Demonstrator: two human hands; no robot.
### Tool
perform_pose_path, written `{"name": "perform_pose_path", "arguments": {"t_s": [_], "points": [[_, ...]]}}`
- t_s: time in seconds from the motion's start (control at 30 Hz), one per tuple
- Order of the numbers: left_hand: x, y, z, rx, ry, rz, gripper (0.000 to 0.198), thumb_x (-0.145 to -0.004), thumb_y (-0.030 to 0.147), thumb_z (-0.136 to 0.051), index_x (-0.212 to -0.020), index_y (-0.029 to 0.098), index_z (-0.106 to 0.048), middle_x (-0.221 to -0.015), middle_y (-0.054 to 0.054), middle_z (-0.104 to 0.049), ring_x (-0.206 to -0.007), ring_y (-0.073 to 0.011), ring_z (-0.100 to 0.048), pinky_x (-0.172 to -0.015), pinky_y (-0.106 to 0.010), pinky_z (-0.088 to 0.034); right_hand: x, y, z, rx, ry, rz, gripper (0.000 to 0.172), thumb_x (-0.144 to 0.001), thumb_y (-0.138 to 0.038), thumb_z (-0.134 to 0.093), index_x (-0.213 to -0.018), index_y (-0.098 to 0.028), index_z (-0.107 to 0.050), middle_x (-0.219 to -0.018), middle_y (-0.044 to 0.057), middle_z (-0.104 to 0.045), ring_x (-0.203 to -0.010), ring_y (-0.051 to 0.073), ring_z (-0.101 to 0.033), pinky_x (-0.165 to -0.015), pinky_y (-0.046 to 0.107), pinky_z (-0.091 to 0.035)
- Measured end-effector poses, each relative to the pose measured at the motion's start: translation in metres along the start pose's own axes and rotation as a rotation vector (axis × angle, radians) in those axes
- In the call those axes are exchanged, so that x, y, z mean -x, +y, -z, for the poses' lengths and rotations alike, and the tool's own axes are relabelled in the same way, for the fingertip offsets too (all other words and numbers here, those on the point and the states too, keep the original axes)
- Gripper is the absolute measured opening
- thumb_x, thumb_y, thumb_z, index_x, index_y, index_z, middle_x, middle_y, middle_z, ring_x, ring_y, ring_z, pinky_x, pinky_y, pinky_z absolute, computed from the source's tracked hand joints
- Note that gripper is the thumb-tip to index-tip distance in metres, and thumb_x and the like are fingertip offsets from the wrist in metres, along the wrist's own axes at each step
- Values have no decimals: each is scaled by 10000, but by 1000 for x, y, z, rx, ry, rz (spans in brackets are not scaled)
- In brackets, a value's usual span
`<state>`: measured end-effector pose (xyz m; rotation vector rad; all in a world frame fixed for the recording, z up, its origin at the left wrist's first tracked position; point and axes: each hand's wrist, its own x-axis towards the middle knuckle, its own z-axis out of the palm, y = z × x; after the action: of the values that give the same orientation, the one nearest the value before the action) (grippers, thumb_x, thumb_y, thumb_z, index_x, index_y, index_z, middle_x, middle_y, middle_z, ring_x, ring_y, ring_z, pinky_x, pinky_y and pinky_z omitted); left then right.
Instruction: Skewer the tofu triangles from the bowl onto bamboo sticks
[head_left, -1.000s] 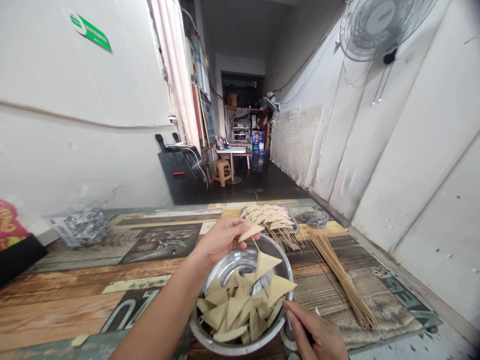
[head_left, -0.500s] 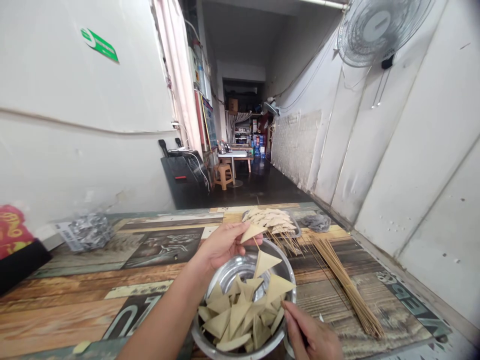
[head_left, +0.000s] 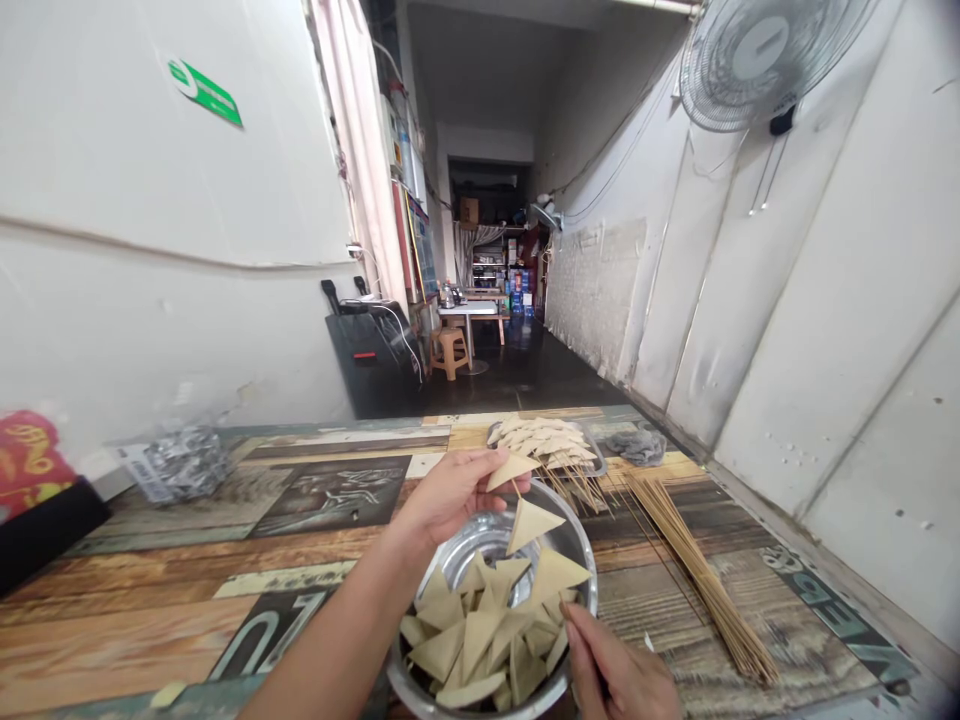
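Note:
Over a steel bowl [head_left: 587, 545] full of pale folded triangles [head_left: 480, 635] that look like tofu skin, my left hand [head_left: 450, 490] pinches one pale triangle [head_left: 510, 470] between thumb and fingers. A thin bamboo skewer [head_left: 517, 490] enters that triangle from below. Lower on the same line sit two more threaded triangles, a middle one [head_left: 534, 524] and a larger one [head_left: 559, 576]. My right hand [head_left: 619, 665] is closed around the skewer's lower end at the bowl's right rim; most of the skewer there is hidden by the fingers.
Behind the bowl, a tray [head_left: 598, 462] carries stacked skewered triangles [head_left: 544, 440]. A bundle of bare bamboo skewers [head_left: 701, 580] lies at right on the wood-patterned table [head_left: 322, 560]. A crumpled grey bag [head_left: 637, 446] and a clear bag of silvery packets [head_left: 187, 463] are farther back.
The view has shifted slightly. Both hands keep their grips, and the three triangles stay in nearly the same places along the skewer.

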<state>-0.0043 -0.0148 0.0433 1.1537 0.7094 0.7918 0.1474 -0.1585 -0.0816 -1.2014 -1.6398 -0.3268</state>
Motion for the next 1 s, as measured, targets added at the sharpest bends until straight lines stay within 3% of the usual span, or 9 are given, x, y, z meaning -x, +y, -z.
{"name": "perform_pose_path", "arguments": {"t_s": [0.37, 1.0], "points": [[2, -1, -2, 25, -52, 11, 243, -795, 245, -534, -847, 47, -667, -779, -150, -678, -621, -120, -601, -448, -151, -454, -6, -6, 1, 86, 89, 60, 225, -891, -197, -449, -947, -101, -644, -621, 70, -722, -393, 113, -627, -414, 183, -454], [5, -3, -4, 7, -91, -19, 277, -770, 304, -570, -843, 59, -676, -811, -138, -670, -597, -113, -577, -435, -164, -434, -5, 0, -1, 75, 29, 88, 200, -855, -152, -474, -984, -98, -618, -651, 71, -725, -430, 137, -649, -420, 207, -477]]}}
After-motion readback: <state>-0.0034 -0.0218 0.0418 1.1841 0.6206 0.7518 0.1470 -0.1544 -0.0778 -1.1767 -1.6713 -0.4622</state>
